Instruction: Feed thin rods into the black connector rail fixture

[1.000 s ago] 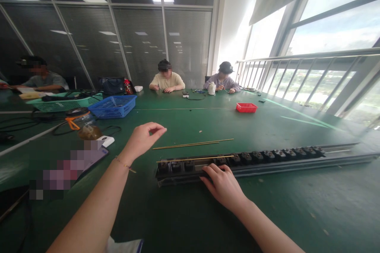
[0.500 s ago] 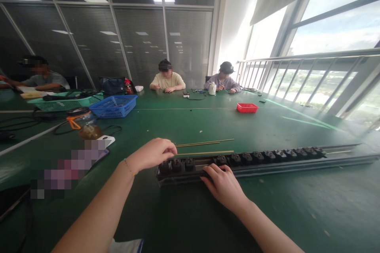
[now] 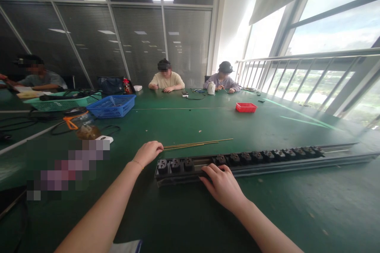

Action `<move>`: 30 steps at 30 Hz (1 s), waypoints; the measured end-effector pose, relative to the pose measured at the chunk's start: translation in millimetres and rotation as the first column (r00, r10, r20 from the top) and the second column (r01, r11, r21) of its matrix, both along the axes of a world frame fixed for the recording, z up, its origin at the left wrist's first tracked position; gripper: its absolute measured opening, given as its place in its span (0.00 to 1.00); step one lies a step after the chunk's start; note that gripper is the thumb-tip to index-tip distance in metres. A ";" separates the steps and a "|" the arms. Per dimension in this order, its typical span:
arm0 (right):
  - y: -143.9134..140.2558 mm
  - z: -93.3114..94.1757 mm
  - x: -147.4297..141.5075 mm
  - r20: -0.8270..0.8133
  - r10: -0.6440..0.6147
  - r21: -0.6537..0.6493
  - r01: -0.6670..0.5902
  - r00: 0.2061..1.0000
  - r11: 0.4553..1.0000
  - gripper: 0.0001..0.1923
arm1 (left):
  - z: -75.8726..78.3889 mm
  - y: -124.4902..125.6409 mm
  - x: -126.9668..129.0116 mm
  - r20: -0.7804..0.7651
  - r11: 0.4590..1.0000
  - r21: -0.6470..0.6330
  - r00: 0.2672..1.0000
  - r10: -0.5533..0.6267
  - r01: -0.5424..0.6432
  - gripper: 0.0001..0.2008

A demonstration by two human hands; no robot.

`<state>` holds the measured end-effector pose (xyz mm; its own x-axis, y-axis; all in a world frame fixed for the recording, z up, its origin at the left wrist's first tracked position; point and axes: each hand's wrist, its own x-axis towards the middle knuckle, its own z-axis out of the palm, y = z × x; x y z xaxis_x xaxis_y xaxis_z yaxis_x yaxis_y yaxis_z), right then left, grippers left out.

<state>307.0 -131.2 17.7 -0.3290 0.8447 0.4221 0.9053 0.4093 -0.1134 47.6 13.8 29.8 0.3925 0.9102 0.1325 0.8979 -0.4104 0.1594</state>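
Landmark: long black socket rail (image 3: 237,161), lies across the green worktop (image 3: 190,213) in front of the person, runs off to the right.
Left hand (image 3: 147,152): just beyond the rail's left end, fingers curled at the near ends of the thin brass rods (image 3: 197,144); pinching or only touching, cannot tell.
Right hand (image 3: 223,185): on the near side of the rail, a bit left of its middle, fingers spread and pressing on the rail's front edge, gripping nothing.
Brass rods: flat on the worktop just behind the rail, parallel to it, apart from it.
Sockets: three at the rail's left end, a gap, then a row toward the right.
Doing it well (my read): keep the right hand's weight on the rail so it doesn't slide; handle a rod near its end and keep it level and parallel to the rail, since thin rods likely flex.
Surface: green mat, smooth, a few small specks near the rail.
Behind the rail: red tray (image 3: 246,107) far back; blue basket (image 3: 112,106) and green basket (image 3: 59,102) back left; cables left.
Room: three other people sit at the far side; glass partition behind them; big windows and a railing right of the rail; ceiling lights on.
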 end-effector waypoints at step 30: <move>0.6 3.0 16.3 0.019 -0.014 -0.020 0.014 1.000 1.000 0.10 | -27.6 5.6 -28.5 0.158 0.907 0.077 0.904 0.398 -0.413 0.15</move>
<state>323.3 -130.6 20.7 -0.3247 0.8578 0.3985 0.9131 0.3941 -0.1043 19.2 19.4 2.2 -0.0364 0.9642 0.2627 0.9630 -0.0364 0.2671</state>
